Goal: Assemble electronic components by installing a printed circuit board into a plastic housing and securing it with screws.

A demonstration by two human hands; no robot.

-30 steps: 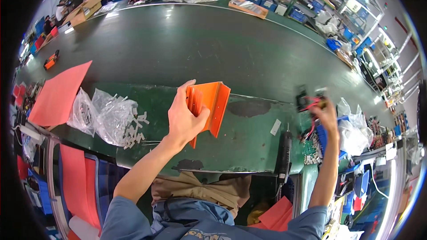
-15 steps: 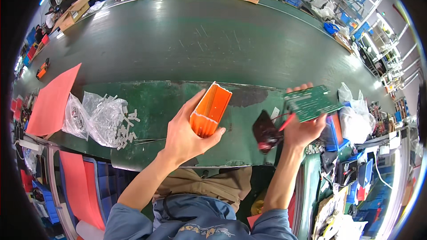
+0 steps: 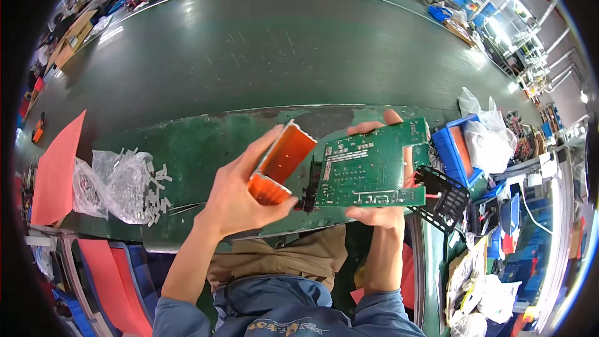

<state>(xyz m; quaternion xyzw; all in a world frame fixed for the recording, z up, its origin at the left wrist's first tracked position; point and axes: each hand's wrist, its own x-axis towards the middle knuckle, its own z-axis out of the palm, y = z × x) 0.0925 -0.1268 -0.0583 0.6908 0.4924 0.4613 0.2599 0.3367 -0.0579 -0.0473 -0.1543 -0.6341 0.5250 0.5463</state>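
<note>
My left hand (image 3: 234, 193) is closed round an orange metal housing (image 3: 288, 157), an open channel-shaped shell held tilted above the bench. To its right, my right hand (image 3: 384, 212) grips a green circuit board (image 3: 368, 168) by its long edges, solder side up. Dark components show along the board's left edge, close beside the housing but apart from it. A black perforated plate (image 3: 444, 198) hangs by a red wire at the board's right side. What lies under the board is hidden.
A clear bag of small translucent parts (image 3: 128, 187) lies spilled at the left, next to a red sheet (image 3: 59, 175). Thin metal tweezers (image 3: 186, 208) rest near the bench's front edge. On the right stand a blue bin (image 3: 454, 150) and a white plastic bag (image 3: 490, 143).
My right hand has brought the circuit board left, toward the housing, and turned it. The dark plate on the wire has swung from the board's left to its right. The housing has shifted slightly left.
</note>
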